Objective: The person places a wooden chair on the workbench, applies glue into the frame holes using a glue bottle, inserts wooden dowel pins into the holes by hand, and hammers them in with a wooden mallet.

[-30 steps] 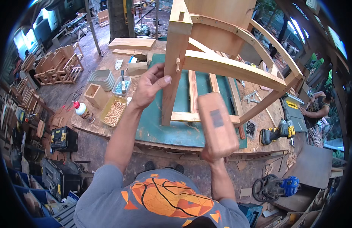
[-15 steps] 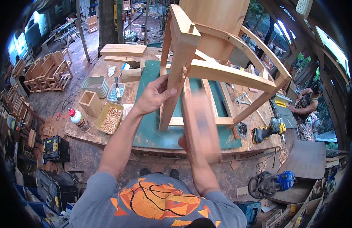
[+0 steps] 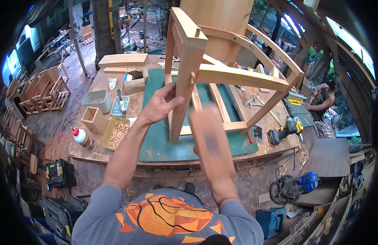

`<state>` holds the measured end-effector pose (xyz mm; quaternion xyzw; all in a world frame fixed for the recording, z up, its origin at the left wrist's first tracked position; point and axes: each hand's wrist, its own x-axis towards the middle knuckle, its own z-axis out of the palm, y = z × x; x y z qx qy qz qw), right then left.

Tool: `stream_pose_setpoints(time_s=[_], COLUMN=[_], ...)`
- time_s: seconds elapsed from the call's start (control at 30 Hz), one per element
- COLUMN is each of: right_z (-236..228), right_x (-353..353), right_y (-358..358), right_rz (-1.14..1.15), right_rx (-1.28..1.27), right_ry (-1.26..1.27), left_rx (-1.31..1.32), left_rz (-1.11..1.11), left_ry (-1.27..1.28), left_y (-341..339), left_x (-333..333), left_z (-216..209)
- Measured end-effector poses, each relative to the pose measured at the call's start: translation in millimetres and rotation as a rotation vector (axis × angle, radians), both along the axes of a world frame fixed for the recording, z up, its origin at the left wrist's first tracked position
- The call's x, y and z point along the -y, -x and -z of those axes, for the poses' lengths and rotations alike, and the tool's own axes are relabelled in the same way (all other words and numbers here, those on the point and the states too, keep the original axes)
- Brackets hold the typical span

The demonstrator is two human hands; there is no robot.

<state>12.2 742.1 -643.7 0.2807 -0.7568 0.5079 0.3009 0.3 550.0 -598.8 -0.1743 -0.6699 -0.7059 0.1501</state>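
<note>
A light wooden chair frame [image 3: 242,76] stands on the green board [image 3: 156,152] at the middle of the bench. My left hand [image 3: 159,105] grips its near upright leg, thumb on the front face and fingers behind. Just above that thumb, a dowel [image 3: 192,76] sticks out from the leg; another dowel end [image 3: 198,32] projects near the top corner. Blurred by motion, a wooden mallet [image 3: 213,141] with a dark patch on its face is right of the leg and apart from it. My right hand [image 3: 196,150] is closed on it, mostly hidden beneath.
On the bench's left are a tub of dowels [image 3: 116,132], a glue bottle [image 3: 83,139], a wooden box [image 3: 94,119] and a tray of screws [image 3: 121,106]. Cordless drills [image 3: 284,131] lie at right. A co-worker [image 3: 322,100] is beyond, and a blue vacuum [image 3: 305,182] stands on the floor.
The mallet has swung from beside the leg to a little lower and nearer me. The view has shifted slightly; my left hand keeps its grip on the leg.
</note>
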Motion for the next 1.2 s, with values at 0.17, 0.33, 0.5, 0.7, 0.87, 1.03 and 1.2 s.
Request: stream_pose_setpoints(time_s=[0.17,0.33,0.5,0.7,0.87,1.03,1.2], right_z=[3,1,-9,-37,-49,-57,-83], right_x=[-24,-37,-47,-37,-53,-74,-97], right_y=[22,9,17,9,6,42,59], right_rz=[-0.076,-0.136,-0.161,-0.01,-0.052,-0.056,-0.316], right_rx=[-0.586,-0.226,-0.181,-0.525,-0.408,-0.598,-0.568], right_ry=[-0.161,-0.212,-0.222,-0.21,-0.318,-0.423,-0.385], left_rx=[-0.022,-0.009,0.002,-0.05,-0.035,-0.043,-0.044], left_rz=[0.006,0.005,0.028,-0.01,-0.04,-0.028,-0.021], left_ry=[0.014,-0.026,-0.022,-0.023,-0.028,-0.025,-0.015], left_y=[-3,-3,-3,-4,-6,-8,-6], left_x=[9,6,2,3,7,3,10], left_z=[-5,2,-4,4,1,3,5])
